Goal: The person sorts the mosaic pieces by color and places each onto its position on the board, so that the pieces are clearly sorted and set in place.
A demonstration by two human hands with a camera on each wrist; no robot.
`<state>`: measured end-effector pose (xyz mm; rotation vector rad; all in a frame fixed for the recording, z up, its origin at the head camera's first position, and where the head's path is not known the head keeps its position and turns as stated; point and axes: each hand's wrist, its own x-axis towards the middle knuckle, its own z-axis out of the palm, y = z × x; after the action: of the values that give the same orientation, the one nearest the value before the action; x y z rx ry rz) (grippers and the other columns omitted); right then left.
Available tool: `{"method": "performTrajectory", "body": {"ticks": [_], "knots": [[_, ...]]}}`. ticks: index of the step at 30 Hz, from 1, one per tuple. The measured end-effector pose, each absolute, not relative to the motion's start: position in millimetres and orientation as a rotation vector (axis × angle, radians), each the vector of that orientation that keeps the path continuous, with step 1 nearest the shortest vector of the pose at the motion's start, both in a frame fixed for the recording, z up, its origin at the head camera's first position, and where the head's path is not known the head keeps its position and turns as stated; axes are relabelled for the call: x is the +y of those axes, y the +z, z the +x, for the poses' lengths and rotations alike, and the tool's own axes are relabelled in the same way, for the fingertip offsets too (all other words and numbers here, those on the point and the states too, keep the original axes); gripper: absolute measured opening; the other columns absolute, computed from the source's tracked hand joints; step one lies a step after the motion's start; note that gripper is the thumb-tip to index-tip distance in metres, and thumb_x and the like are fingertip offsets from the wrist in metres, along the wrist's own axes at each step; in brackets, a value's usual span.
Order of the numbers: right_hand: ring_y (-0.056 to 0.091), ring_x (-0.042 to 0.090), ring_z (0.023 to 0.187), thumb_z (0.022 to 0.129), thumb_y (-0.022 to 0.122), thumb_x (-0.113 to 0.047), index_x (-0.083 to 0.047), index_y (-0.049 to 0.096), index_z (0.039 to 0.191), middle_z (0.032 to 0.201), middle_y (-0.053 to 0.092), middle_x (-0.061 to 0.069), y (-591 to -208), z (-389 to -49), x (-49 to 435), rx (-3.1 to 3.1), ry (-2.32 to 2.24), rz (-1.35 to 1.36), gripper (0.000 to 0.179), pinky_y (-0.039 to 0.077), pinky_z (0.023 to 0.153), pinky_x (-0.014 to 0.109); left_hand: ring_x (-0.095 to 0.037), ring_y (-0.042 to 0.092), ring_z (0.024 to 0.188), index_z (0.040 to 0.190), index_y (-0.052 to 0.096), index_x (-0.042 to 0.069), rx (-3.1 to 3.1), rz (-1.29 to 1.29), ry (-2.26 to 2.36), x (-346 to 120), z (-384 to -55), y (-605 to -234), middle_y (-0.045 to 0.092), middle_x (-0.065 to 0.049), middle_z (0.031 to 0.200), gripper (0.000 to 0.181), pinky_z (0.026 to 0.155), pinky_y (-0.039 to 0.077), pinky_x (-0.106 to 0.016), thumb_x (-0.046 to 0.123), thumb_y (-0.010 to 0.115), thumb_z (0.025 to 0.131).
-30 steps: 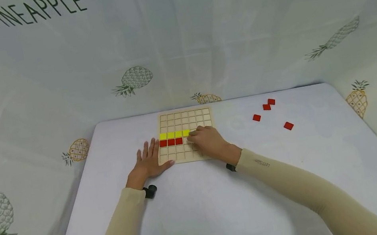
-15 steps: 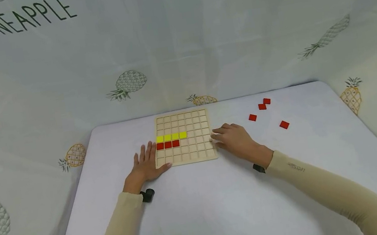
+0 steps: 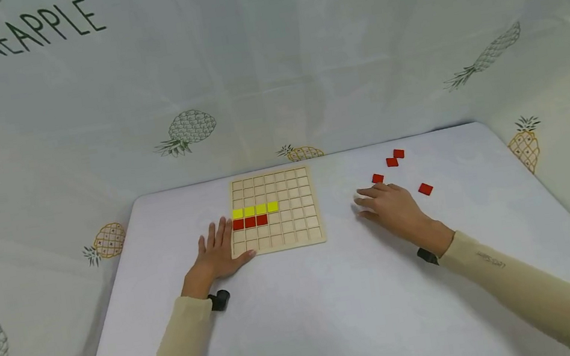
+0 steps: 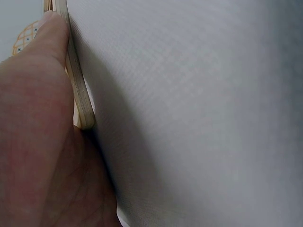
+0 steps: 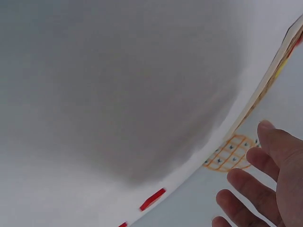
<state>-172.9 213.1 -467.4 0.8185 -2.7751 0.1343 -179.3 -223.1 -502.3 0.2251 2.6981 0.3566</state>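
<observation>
L hand [image 3: 215, 262] lies flat at the board's [image 3: 298, 212] left edge, fingers spread, gripping nothing. On the board, yellow tiles [image 3: 249, 211] run L-to-R from that edge, red tiles [image 3: 250, 222] just nearer the person. R hand [image 3: 395, 211] is right of the board, fingers loosely bent, nothing visibly held. Nearest loose red tile [image 3: 377, 178] is just beyond its knuckles, contact unclear; 3 other loose tiles [image 3: 426, 189] lie farther R of the board on the desk [image 3: 310, 320]. All approx. square, no long axis; R hand's closer.
</observation>
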Motion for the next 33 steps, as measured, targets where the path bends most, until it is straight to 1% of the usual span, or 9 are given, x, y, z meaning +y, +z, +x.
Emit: {"method": "performTrajectory", "body": {"ticks": [3, 10, 14, 26, 29, 33], "knots": [[0.069, 0.035, 0.119, 0.086, 0.09, -0.017, -0.006, 0.078, 0.125, 0.131, 0.074, 0.015, -470, -172, 228, -2.773, 0.166, 0.796, 0.042, 0.058, 0.097, 0.054, -0.043, -0.017, 0.161, 0.168, -0.008, 0.001, 2.695, 0.224, 0.36, -223, -179, -502, -0.014, -0.02, 0.176, 0.11, 0.126, -0.011, -0.065, 0.06, 0.057, 0.101], [0.07, 0.037, 0.11, 0.084, 0.09, -0.013, -0.005, 0.08, 0.12, 0.123, 0.076, 0.017, -474, -169, 260, -2.745, 0.184, 0.705, 0.038, 0.059, 0.089, 0.056, -0.043, -0.016, 0.161, 0.168, -0.007, 0.0, 2.693, 0.221, 0.384, -222, -178, -499, -0.013, -0.021, 0.176, 0.111, 0.126, -0.01, -0.066, 0.059, 0.059, 0.1], [0.07, 0.037, 0.109, 0.084, 0.09, -0.013, -0.005, 0.08, 0.12, 0.124, 0.076, 0.018, -477, -168, 277, -2.755, 0.167, 0.649, 0.038, 0.06, 0.088, 0.056, -0.044, -0.015, 0.161, 0.168, -0.006, 0.0, 2.696, 0.223, 0.377, -222, -178, -500, -0.012, -0.021, 0.176, 0.111, 0.126, -0.009, -0.066, 0.059, 0.059, 0.1], [0.067, 0.046, 0.114, 0.089, 0.085, -0.014, -0.001, 0.076, 0.127, 0.131, 0.071, 0.026, -475, -172, 311, -2.938, 0.091, 0.435, 0.041, 0.058, 0.091, 0.061, -0.044, -0.014, 0.161, 0.168, -0.005, 0.0, 2.707, 0.231, 0.387, -225, -178, -503, -0.011, -0.021, 0.176, 0.111, 0.126, -0.007, -0.067, 0.059, 0.06, 0.1], [0.066, 0.048, 0.113, 0.09, 0.085, -0.013, -0.001, 0.074, 0.129, 0.131, 0.069, 0.028, -473, -174, 315, -2.998, 0.07, 0.387, 0.042, 0.058, 0.091, 0.062, -0.044, -0.013, 0.162, 0.168, -0.004, 0.0, 2.707, 0.236, 0.387, -225, -178, -504, -0.011, -0.021, 0.176, 0.111, 0.126, -0.006, -0.068, 0.06, 0.06, 0.1], [0.066, 0.05, 0.109, 0.09, 0.084, -0.009, -0.002, 0.075, 0.127, 0.129, 0.069, 0.03, -474, -177, 320, -3.031, 0.051, 0.379, 0.039, 0.058, 0.089, 0.065, -0.044, -0.013, 0.162, 0.168, -0.004, 0.0, 2.709, 0.235, 0.386, -224, -178, -503, -0.01, -0.021, 0.177, 0.111, 0.126, -0.006, -0.068, 0.061, 0.059, 0.1]]}}
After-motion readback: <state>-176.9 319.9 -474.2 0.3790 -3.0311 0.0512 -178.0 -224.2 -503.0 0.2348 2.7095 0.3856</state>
